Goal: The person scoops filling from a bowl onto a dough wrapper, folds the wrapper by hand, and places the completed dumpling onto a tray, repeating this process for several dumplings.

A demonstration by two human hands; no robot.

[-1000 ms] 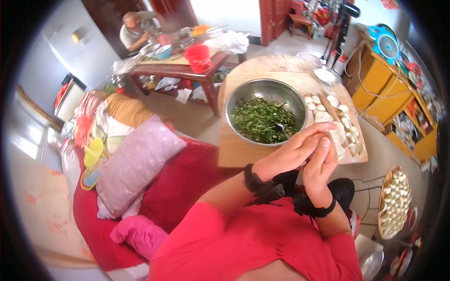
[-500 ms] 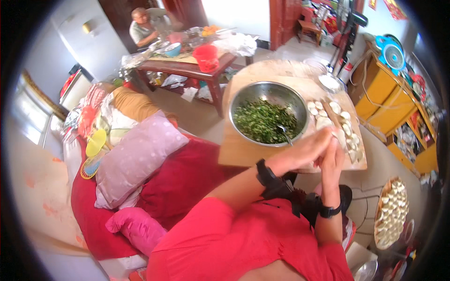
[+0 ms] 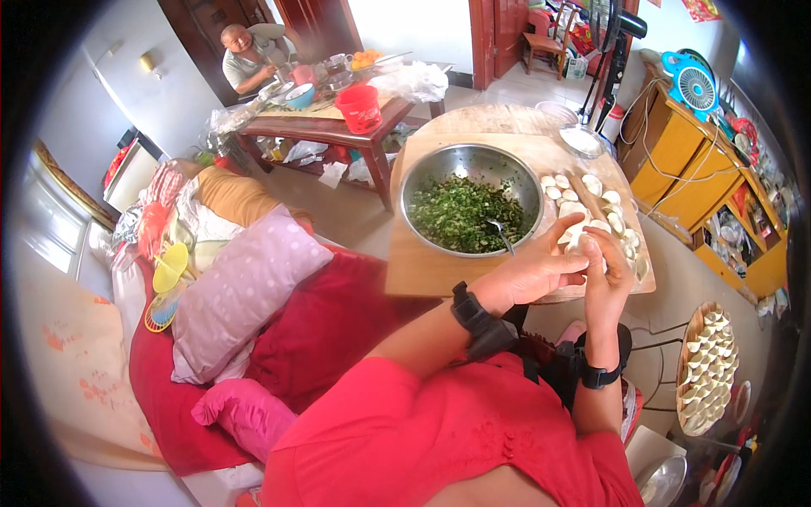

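Holds a white dumpling [image 3: 579, 242] pinched between the fingers of left hand [image 3: 532, 269] and right hand [image 3: 608, 272], above a wooden board [image 3: 414, 275], near a steel bowl [image 3: 527, 188] of chopped greens [image 3: 460, 213].

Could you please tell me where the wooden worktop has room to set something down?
The wooden worktop looks bare at its near-left corner, between the steel bowl and red cloth, and beyond the bowl, left of the white-filled dish. The right side is crowded with dough pieces and a rolling pin, near the left hand and right hand.
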